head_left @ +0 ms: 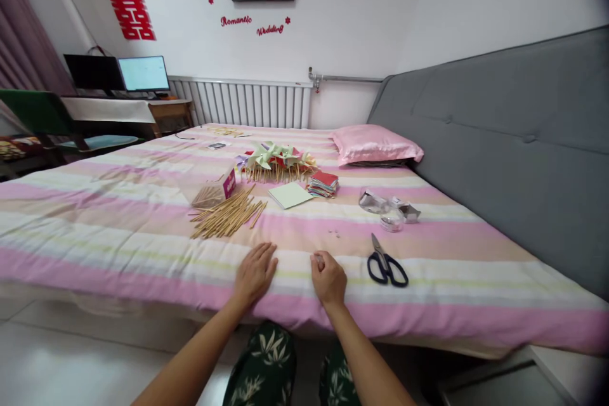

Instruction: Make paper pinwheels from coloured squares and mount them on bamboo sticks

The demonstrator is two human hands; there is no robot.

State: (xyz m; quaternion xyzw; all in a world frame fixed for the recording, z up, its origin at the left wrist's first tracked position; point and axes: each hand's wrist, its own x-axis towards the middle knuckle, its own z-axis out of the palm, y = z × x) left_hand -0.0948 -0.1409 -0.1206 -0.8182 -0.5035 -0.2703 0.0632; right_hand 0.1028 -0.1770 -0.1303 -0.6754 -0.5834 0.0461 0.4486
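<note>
Head view. Left hand point(254, 273) lies flat, palm down, fingers spread on the striped bed cover point(118, 228), lower centre of the frame, gripping nothing. Right hand point(328, 279) just beside it to the right, curled into a loose fist on the cover, fingertips pressed together on a tiny thing at its top; too small to tell what it is. Scissors point(386, 263) lie shut on the cover right of the right hand, near but apart. A few small dots point(333, 233) lie on the cover above the right hand. Loose sticks point(228, 214) in a pile at centre left, above the left hand, with a small box point(214, 193) at their upper edge. Green paper sheet point(289, 195) and paper stack point(323, 183) at centre. Pinwheels point(276, 162) heaped behind them. Clear wrappers point(390, 208) right of centre. Pink pillow point(373, 144) upper right by the grey headboard point(499, 139). Monitors point(118, 73) upper left.
</note>
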